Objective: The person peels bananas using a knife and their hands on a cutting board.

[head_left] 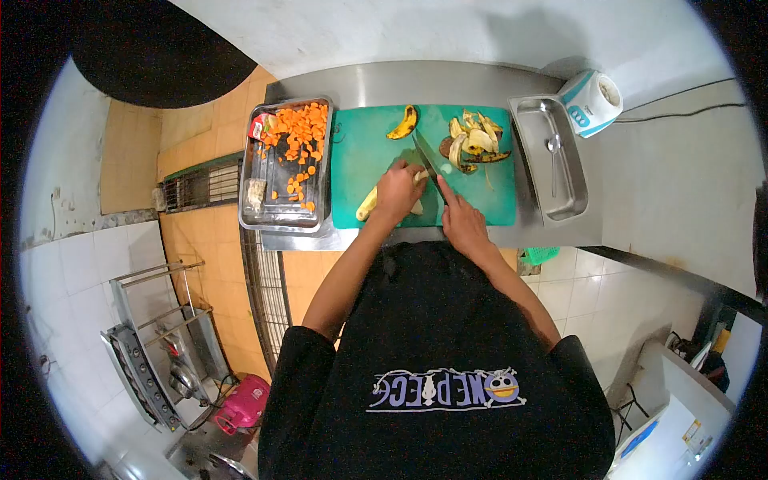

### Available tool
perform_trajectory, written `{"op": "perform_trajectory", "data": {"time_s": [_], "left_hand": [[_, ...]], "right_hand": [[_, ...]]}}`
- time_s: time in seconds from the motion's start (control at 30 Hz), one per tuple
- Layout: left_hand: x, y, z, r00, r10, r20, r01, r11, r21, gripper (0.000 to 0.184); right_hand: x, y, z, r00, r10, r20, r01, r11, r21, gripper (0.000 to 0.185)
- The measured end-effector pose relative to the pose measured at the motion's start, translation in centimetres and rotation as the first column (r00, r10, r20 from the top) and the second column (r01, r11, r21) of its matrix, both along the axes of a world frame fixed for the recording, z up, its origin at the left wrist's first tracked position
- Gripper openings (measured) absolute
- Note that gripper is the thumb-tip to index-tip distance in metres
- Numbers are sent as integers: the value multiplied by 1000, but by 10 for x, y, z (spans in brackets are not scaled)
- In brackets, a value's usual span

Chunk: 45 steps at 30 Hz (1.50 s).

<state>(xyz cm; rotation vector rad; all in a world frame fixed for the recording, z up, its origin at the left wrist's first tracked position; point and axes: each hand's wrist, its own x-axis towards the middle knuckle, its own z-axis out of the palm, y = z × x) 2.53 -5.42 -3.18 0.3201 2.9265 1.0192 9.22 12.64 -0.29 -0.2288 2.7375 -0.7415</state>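
My left hand (399, 190) is closed over a peeled banana (367, 205) on the green cutting board (356, 148); part of the fruit is hidden beneath the fingers. My right hand (465, 219) grips the handle of a knife (426, 154). Its blade points away from me, close beside the left fingertips, and I cannot tell whether it touches the banana. Farther back on the board lies an unpeeled banana (403, 122) with dark spots. A heap of banana peels (478, 139) is at the board's right side.
Left of the board, a clear tray (247, 180) holds sliced carrots (300, 128), a red packet and a small bag. At right stand a steel tray (570, 194) with a spoon (554, 164) and a white-and-teal roll (593, 102) against the wall.
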Motion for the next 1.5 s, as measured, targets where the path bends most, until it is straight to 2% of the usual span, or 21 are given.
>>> {"op": "perform_trajectory", "data": {"time_s": [0.27,0.37,0.43,0.53,0.63,0.73,0.87,0.93,0.97,1.03,1.13,1.27,1.33,1.5], "left_hand": [[1,2,-5,999,17,-49,-14,998,63,25],[0,1,-9,999,24,-27,-22,996,86,25],[-1,-1,-11,1000,22,-16,-20,997,73,26],[-1,-1,-14,999,26,-35,-23,995,98,27],[0,-5,-14,997,25,-79,-16,993,117,26],[2,-14,-7,997,62,-42,-57,991,124,25],[1,-15,15,993,109,-48,-105,992,68,24],[-2,-14,27,980,107,-166,-88,989,122,22],[-5,-15,28,979,108,-171,-87,989,123,22],[-9,-14,30,962,-20,-273,45,995,87,23],[-8,-4,35,942,-53,-332,81,994,70,26],[-12,12,42,932,-112,-344,109,994,-26,34],[-17,20,43,945,-148,-290,124,987,-99,47],[-48,54,46,920,-191,-341,166,981,-102,53]], "right_hand": [[2,1,-4,1000,10,-15,-10,1000,-11,72],[1,0,-6,996,14,-83,-15,1000,-18,74],[-1,-2,-5,1000,23,18,-24,997,72,76],[0,0,0,997,36,74,-47,988,149,79],[7,8,-1,998,56,-6,-55,991,125,72],[9,9,-1,998,40,-54,-30,984,176,71],[3,6,17,998,54,35,-61,968,245,69],[6,7,21,996,69,-55,-52,963,264,66],[6,8,23,996,69,-59,-51,963,265,66],[9,12,28,988,73,-139,-30,957,289,70],[15,17,35,973,38,-227,23,966,259,68],[25,27,43,961,-8,-277,80,965,249,71],[28,31,55,962,-43,-270,112,963,246,73],[26,46,69,935,-123,-332,208,950,234,75]]}}
